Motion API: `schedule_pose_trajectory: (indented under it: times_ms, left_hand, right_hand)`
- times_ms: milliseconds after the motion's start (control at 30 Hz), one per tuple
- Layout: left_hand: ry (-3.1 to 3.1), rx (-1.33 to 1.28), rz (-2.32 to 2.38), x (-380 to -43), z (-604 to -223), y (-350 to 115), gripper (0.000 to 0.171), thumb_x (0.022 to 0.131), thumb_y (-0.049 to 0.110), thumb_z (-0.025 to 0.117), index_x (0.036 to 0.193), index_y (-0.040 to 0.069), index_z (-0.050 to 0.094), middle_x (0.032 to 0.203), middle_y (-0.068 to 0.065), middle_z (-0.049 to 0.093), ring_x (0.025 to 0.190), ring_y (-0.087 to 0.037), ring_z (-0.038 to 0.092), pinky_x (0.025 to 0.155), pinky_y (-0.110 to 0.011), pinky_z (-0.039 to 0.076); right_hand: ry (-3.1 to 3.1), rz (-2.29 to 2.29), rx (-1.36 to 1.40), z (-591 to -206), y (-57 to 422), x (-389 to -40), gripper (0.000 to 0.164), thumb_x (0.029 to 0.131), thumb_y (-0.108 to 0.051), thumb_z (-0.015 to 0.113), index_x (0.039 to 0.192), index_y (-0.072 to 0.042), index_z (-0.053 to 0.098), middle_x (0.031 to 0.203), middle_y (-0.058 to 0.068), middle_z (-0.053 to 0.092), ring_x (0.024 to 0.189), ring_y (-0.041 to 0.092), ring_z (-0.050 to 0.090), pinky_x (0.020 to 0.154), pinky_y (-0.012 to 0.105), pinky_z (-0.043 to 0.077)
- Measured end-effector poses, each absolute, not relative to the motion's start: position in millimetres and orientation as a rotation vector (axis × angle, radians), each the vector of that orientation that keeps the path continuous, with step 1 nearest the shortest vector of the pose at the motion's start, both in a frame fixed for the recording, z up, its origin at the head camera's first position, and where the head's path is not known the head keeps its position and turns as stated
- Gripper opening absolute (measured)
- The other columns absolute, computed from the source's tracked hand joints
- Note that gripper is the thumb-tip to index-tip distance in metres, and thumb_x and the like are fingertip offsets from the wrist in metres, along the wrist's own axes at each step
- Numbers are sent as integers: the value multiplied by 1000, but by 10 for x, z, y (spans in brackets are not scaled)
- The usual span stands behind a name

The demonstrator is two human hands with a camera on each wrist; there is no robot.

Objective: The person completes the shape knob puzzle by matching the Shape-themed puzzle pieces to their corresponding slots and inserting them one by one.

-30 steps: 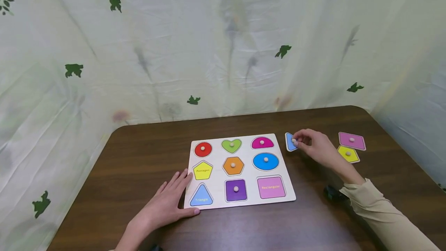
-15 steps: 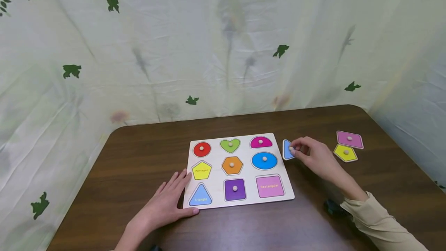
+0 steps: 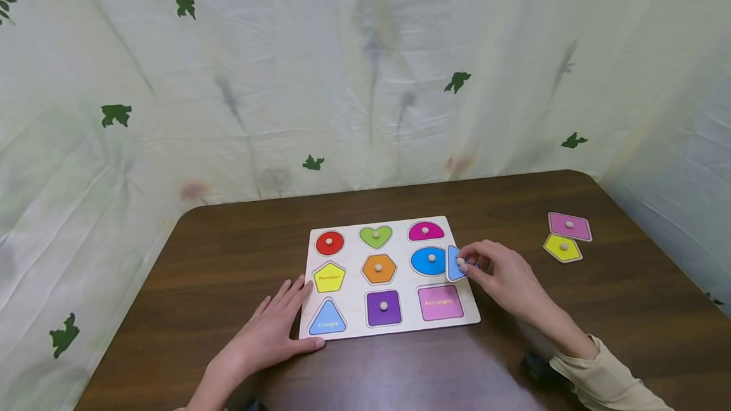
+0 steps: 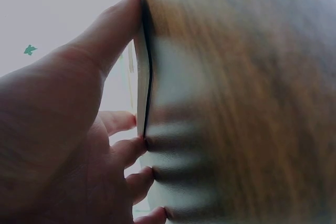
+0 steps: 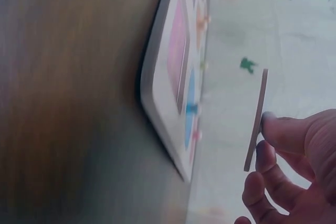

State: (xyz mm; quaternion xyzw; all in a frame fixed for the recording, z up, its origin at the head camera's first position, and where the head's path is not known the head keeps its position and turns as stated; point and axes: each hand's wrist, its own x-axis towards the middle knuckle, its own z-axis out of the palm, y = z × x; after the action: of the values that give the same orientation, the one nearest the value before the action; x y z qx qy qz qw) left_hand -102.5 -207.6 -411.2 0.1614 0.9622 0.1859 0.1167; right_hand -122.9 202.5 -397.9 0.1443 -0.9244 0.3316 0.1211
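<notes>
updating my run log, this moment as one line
right hand: pinches triangle, clear of board | left hand: touches board's left edge | table: rectangle, pentagon

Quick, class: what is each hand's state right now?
Left hand: open, touching the board.
Right hand: closed, pinching the blue piece by its knob.

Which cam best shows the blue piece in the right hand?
Head: it shows the blue face and knob of the blue piece, though the right hand covers part. Right wrist gives only its thin edge, side-on. Left wrist doesn't show it.
</notes>
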Motion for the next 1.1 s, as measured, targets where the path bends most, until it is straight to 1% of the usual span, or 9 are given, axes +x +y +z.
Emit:
schedule_pose_trajectory:
  times_ms: [267,400,500,667,833,933,1100]
  left_hand:
    - [2819,472,545,-1029,-4124,-2091,105,76,66,72,155,12,32,161,-9,23,148,-35,15,112,-63,18]
    - [2816,473,554,-1024,-4133,-2098,105,76,67,72,155,12,31,162,-9,22,148,-35,14,112,-64,17]
    - [2816,475,558,-1019,-4136,-2101,105,76,67,71,156,13,30,162,-9,21,148,-35,14,113,-64,17]
    - [2818,481,562,-1016,-4134,-2100,105,76,67,72,156,13,30,162,-8,21,148,-34,14,113,-63,17]
    - [2823,492,555,-1017,-4134,-2091,105,76,67,71,155,13,30,162,-8,21,148,-34,14,113,-63,17]
    - [2824,493,550,-1017,-4128,-2090,105,76,67,71,155,12,31,162,-8,21,148,-34,15,113,-63,17]
    - [2818,478,556,-1021,-4114,-2087,105,76,67,72,155,12,31,162,-8,22,148,-34,14,113,-62,17]
  right_hand:
    - [-2681,1025,464,-3982,1800,-1105,18,84,-18,80,99,-24,71,82,-16,58,72,9,52,58,26,44]
    - [-2679,1049,483,-3995,1701,-1072,19,84,-19,80,98,-27,71,82,-19,59,75,10,52,60,27,44]
    - [-2678,1067,507,-4004,1624,-1051,19,83,-21,81,97,-30,71,82,-22,59,76,8,52,61,27,44]
    - [-2656,1095,564,-4003,1492,-1019,18,82,-22,82,94,-30,72,82,-23,60,74,6,53,61,26,45]
    - [-2657,1086,585,-4010,1359,-997,18,81,-23,83,94,-29,72,81,-23,58,77,6,54,64,27,46]
    - [-2666,1087,599,-4018,1281,-993,20,79,-23,84,95,-29,72,80,-23,56,77,6,54,63,25,47]
    - [-2658,1126,642,-4040,1158,-996,20,79,-22,84,95,-28,73,81,-23,57,76,8,54,63,23,47]
